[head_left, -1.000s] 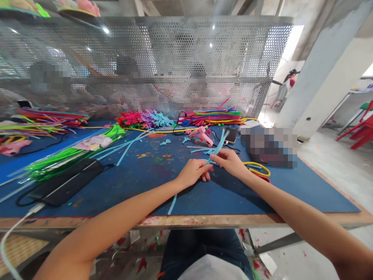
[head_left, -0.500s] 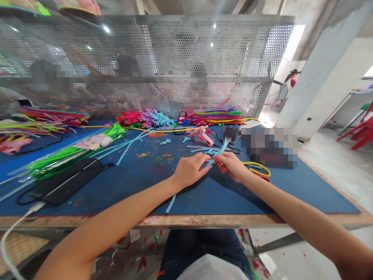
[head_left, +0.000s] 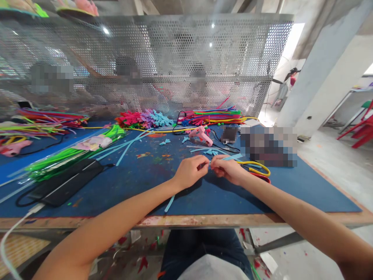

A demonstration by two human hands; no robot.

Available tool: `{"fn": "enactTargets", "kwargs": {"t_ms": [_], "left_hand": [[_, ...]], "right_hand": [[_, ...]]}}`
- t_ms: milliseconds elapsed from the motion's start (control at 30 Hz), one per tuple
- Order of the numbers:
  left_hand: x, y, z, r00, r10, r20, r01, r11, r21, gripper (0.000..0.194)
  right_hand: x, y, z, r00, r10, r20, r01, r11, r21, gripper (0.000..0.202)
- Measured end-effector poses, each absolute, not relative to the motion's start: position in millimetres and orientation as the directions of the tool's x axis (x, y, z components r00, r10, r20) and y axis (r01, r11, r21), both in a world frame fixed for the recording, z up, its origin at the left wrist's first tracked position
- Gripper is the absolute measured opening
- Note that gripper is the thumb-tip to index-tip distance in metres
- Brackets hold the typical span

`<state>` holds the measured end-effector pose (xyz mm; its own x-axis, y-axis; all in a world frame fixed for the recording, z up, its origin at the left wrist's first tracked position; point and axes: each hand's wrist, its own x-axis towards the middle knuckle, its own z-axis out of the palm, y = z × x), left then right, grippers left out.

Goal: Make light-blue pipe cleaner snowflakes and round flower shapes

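Note:
Above the middle of the blue table mat, my left hand [head_left: 192, 171] is closed in a pinch, thumb and fingertips meeting at the end of a light blue pipe cleaner [head_left: 234, 156]. My right hand [head_left: 229, 170] grips the same pipe cleaner close by, fingers curled round it, and its free length sticks out to the right. The fingertips of both hands nearly touch. Just behind them lies a bent light blue pipe-cleaner piece [head_left: 212, 152]. Another light blue length [head_left: 169, 203] shows below my left forearm; whether it joins the held one is hidden.
A pink glue gun [head_left: 201, 135] stands behind my hands. Yellow-handled scissors [head_left: 260, 168] lie beside my right wrist. Bagged green pipe cleaners [head_left: 70, 155] and a black case [head_left: 65, 182] are at left. Coloured bundles [head_left: 215, 116] line a perforated metal screen [head_left: 175, 50].
The pipe cleaner's free length has swung down from pointing up and away to lying out toward the right. My right hand has turned with it, and the left fingertips have closed together.

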<state>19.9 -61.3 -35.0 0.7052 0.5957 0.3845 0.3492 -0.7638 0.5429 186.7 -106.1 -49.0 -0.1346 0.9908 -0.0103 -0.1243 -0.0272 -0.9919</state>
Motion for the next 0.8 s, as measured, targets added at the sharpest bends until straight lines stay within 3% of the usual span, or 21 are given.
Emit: {"fn": "enactTargets", "kwargs": {"t_ms": [67, 100, 200, 267, 367, 433, 500, 567, 600, 633, 700, 767, 800], "left_hand": [[21.1, -56.1, -35.4, 0.712, 0.672, 0.203, 0.302, -0.555, 0.775, 0.015], [21.2, -52.7, -35.3, 0.725, 0.683, 0.083, 0.287, -0.410, 0.866, 0.015], [18.7, -43.1, -32.7, 0.784, 0.575, -0.235, 0.295, -0.013, 0.955, 0.012], [16.0, -39.5, -30.5, 0.811, 0.460, -0.361, 0.341, 0.130, 0.931, 0.010], [12.7, -38.0, -29.5, 0.822, 0.299, -0.485, 0.442, 0.201, 0.874, 0.009], [11.4, -38.0, -30.7, 0.809, 0.194, -0.555, 0.520, 0.203, 0.829, 0.009], [11.1, -38.2, -31.9, 0.795, 0.122, -0.595, 0.568, 0.195, 0.799, 0.010], [12.2, -38.4, -31.7, 0.819, 0.162, -0.551, 0.521, 0.194, 0.831, 0.011], [13.2, -38.7, -31.0, 0.839, 0.242, -0.487, 0.454, 0.181, 0.872, 0.013], [14.4, -39.3, -30.0, 0.850, 0.351, -0.393, 0.367, 0.138, 0.920, 0.015], [16.5, -41.1, -27.6, 0.813, 0.571, -0.118, 0.202, -0.087, 0.975, 0.020], [16.7, -43.6, -25.9, 0.736, 0.652, 0.180, 0.168, -0.434, 0.885, 0.025], [16.0, -44.9, -25.5, 0.716, 0.629, 0.303, 0.201, -0.601, 0.773, 0.027]], "right_hand": [[186.8, -108.2, -49.1, -0.096, 0.978, 0.186, 0.156, 0.200, -0.967, 0.011], [186.9, -109.7, -48.6, -0.120, 0.945, 0.303, 0.318, 0.326, -0.890, 0.012], [187.2, -115.4, -45.6, -0.381, 0.737, 0.559, 0.612, 0.654, -0.445, 0.017], [187.6, -119.1, -43.5, -0.605, 0.537, 0.588, 0.596, 0.795, -0.113, 0.023], [187.8, -123.6, -42.2, -0.836, 0.263, 0.482, 0.441, 0.844, 0.304, 0.024], [187.2, -125.6, -42.8, -0.907, 0.137, 0.399, 0.327, 0.825, 0.460, 0.022], [186.7, -125.8, -44.1, -0.930, 0.070, 0.360, 0.256, 0.828, 0.498, 0.022], [187.3, -123.2, -45.0, -0.904, 0.121, 0.410, 0.301, 0.861, 0.410, 0.023], [188.2, -120.8, -45.3, -0.849, 0.212, 0.483, 0.388, 0.871, 0.300, 0.023], [189.4, -117.8, -45.3, -0.744, 0.347, 0.572, 0.501, 0.855, 0.133, 0.023], [192.2, -110.5, -45.2, -0.374, 0.654, 0.657, 0.627, 0.701, -0.341, 0.020], [194.7, -103.5, -45.4, -0.021, 0.869, 0.495, 0.443, 0.452, -0.775, 0.015], [195.6, -100.8, -45.9, 0.061, 0.930, 0.362, 0.270, 0.334, -0.903, 0.014]]}}
